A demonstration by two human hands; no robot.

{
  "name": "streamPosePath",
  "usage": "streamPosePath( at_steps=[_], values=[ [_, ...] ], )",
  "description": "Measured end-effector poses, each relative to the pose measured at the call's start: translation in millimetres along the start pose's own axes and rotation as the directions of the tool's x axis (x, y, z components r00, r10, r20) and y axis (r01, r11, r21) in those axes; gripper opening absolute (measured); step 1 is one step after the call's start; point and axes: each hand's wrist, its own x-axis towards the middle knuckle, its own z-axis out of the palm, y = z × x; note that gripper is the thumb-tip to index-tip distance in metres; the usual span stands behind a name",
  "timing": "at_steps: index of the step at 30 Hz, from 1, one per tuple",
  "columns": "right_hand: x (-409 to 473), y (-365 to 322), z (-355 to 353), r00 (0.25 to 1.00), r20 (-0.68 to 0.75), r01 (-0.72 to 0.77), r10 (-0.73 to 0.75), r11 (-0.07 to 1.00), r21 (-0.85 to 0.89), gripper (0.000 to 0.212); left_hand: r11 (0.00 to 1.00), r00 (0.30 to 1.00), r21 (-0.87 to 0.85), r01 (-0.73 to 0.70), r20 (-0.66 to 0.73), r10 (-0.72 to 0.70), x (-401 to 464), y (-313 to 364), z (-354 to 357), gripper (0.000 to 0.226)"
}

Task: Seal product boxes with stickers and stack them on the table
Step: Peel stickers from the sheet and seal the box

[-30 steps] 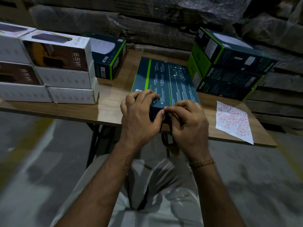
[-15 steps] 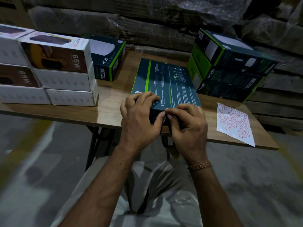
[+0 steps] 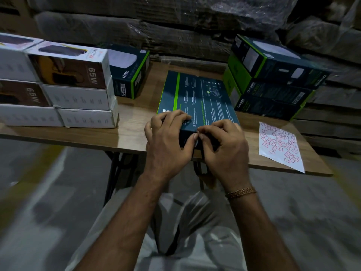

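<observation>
— Where is the box being worked on lying?

— The flat dark teal cardboard box with a green stripe (image 3: 197, 98) is lying printed face up on the brown wooden table (image 3: 129, 133), its near end sitting at the table's front edge, roughly mid-length.

— And the hands?

— The left hand (image 3: 169, 139) is gripping the box's near left corner, fingers curling over the top face and the thumb pressing on the near end face. The right hand (image 3: 224, 145) is curling over the near right part, thumb and forefinger pinching together right at the box's end face, tip to tip with the left thumb. Whether a sticker is sitting under them, I cannot tell.

— What else is sitting on the table?

— The white sticker sheet with small red labels (image 3: 280, 146) is lying at the front right corner, just beside the right hand. A stack of dark teal and green product boxes (image 3: 273, 81) is standing toward the back right corner, a single teal box marked AC1350 (image 3: 129, 73) at the back edge, and white boxes marked 65W (image 3: 74, 85) are piling up at the left end.
</observation>
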Motion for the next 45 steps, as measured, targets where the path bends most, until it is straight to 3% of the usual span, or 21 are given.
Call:
streamPosePath(
  at_steps=[4,8,10,14,19,25,31,38,45],
  values=[
    [0,-2,-1,0.999,0.039,-0.028,0.029,0.999,-0.03,0.022,0.999,1.0,-0.032,0.021,0.001,-0.021,0,1,-2,0.047],
    [2,0,-3,0.995,0.03,-0.104,0.1,0.982,0.158,0.02,0.98,0.998,-0.19,0.061,0.016,-0.059,2,3,-11,0.055],
    [4,1,-2,0.994,0.015,-0.11,0.109,0.972,0.207,0.012,0.966,0.999,-0.253,0.041,-0.005,-0.044,2,1,-14,0.043],
    [5,1,1,0.997,0.01,-0.077,0.076,0.991,0.109,0.007,0.969,0.999,-0.245,-0.02,-0.054,0.007,3,-7,-7,0.019],
    [13,3,0,0.993,0.104,-0.054,0.057,0.998,-0.031,0.02,0.986,0.997,-0.154,-0.057,-0.065,0.047,6,-9,1,0.03],
    [17,5,-2,0.991,0.053,-0.128,0.122,0.985,0.118,0.015,0.996,0.998,-0.061,-0.058,-0.027,0.056,8,-4,-5,0.045],
    [21,3,-5,0.996,0.08,-0.048,0.05,0.998,-0.035,0.011,0.994,1.0,-0.113,-0.003,0.024,0.006,15,-11,-13,0.071],
    [18,6,-6,0.995,0.082,-0.064,0.064,0.998,0.007,0.016,0.965,0.999,-0.26,-0.019,0.028,0.028,10,-26,-10,0.07],
    [19,6,-6,0.994,0.103,-0.023,0.031,0.996,-0.084,0.011,0.957,0.999,-0.289,-0.036,0.007,0.04,9,-33,-3,0.069]
  ],
)
